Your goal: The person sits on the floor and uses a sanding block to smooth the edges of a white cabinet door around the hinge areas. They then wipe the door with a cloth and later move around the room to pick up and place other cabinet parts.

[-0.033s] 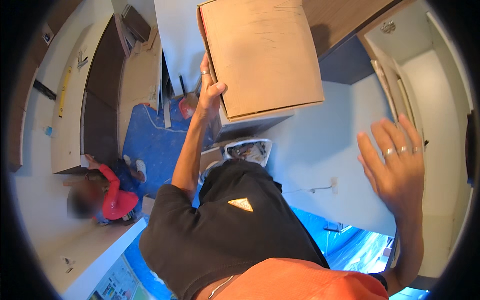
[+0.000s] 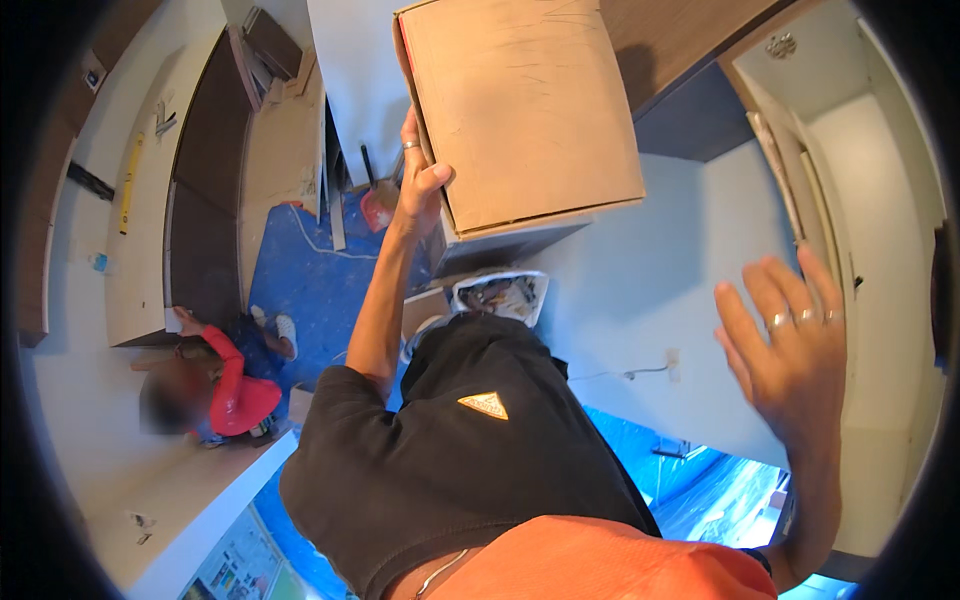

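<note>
A brown cardboard box [image 2: 525,120] is held up in front of me, its flat face toward me with some dark scuff lines. My left hand [image 2: 422,180] grips its left edge, the thumb on the front and a ring on one finger; the other fingers are partly behind the box. My right hand [image 2: 785,345] is raised at the right with its fingers apart and nothing in it, several rings showing. Close beyond its fingertips, thin panels [image 2: 778,165] stand upright inside a pale open cabinet [image 2: 870,240].
A person in a red top [image 2: 240,400] crouches at the left, one hand on a dark-fronted cabinet [image 2: 205,200]. Below the box stands a white bin [image 2: 535,290] filled with debris. Blue sheeting [image 2: 300,255] covers the floor, with a red dustpan [image 2: 378,207] on it.
The view has shifted very slightly. Both hands keep their poses, and the box stays in my left hand.
</note>
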The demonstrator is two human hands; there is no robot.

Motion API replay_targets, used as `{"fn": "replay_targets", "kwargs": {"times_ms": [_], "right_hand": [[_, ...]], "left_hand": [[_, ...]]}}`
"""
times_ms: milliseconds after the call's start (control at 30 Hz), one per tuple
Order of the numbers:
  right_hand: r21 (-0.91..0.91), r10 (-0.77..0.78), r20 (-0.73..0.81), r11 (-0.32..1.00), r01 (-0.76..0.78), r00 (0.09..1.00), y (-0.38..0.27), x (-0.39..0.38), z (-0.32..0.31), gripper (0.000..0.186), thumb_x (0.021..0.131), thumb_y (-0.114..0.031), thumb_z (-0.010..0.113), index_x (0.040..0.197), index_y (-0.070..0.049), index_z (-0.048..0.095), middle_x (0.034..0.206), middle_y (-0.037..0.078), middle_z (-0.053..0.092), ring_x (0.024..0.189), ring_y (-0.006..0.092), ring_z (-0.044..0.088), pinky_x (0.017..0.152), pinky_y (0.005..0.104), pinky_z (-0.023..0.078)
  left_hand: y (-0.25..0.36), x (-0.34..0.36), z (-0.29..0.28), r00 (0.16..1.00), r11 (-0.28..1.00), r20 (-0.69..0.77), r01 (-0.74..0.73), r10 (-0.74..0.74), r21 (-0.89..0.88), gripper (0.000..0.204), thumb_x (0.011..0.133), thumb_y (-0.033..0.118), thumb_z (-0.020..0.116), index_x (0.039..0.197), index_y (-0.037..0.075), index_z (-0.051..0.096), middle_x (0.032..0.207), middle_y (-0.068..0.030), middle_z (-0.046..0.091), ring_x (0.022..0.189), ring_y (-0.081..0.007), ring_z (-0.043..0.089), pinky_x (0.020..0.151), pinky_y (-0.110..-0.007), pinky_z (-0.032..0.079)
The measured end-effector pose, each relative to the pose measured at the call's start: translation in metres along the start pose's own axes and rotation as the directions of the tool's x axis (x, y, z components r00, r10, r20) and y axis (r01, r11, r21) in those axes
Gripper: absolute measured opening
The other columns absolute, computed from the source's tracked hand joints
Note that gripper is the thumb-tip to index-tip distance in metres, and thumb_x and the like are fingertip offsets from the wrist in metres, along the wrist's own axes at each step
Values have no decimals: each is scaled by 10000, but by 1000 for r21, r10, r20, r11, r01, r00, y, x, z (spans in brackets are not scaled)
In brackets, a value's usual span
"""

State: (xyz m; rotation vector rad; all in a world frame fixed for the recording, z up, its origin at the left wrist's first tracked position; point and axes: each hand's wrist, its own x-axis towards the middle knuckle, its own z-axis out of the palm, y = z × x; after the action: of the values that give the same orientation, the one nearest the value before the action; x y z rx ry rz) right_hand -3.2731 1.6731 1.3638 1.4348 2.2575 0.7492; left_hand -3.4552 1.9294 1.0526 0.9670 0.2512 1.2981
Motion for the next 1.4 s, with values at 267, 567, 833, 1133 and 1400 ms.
{"fn": "replay_targets", "kwargs": {"times_ms": [267,567,833,1133,1400], "right_hand": [[527,234,227,787,-321,945,-73,-68,73,374,764,-142,814,1107,-52,696,1089,133,663,1077,323,632,1048,522,453],[777,373,600,-483,-404,708,-198,-21,347,568,970,-325,694,1428,-59,487,1304,134,622,1100,290,656,924,409,530],[-63,100,779,-970,236,620,-286,-30,438,650,1015,-521,548,1528,-166,367,1515,95,434,1318,279,505,1081,524,431],[11,51,983,-974,225,174,-256,-92,540,643,919,-557,681,1391,-163,492,1348,100,485,1207,272,524,1016,452,488],[5,16,998,-987,163,63,-234,-122,610,734,889,-543,729,1439,-150,443,1398,176,429,1175,315,545,939,407,535]], "left_hand": [[-71,-13,-35,993,993,-4,114,-114,15,1139,767,379,751,1616,130,35,1596,-163,262,1468,-332,307,1181,-487,295],[-126,-74,-50,917,911,-53,399,-396,102,1047,807,308,691,1620,154,50,1596,-182,259,1451,-330,347,1174,-458,331],[-222,-137,-28,777,764,7,618,-629,185,1058,847,112,701,1625,216,-8,1594,-211,260,1459,-352,339,1152,-465,359],[-381,-170,-22,575,581,86,803,-814,130,1207,819,381,852,1625,128,-10,1577,-290,250,1404,-445,405,1136,-524,383],[-377,-220,-99,561,474,-111,776,-820,417,1053,865,413,798,1610,43,153,1529,-249,395,1316,-365,523,1097,-464,434]]}}
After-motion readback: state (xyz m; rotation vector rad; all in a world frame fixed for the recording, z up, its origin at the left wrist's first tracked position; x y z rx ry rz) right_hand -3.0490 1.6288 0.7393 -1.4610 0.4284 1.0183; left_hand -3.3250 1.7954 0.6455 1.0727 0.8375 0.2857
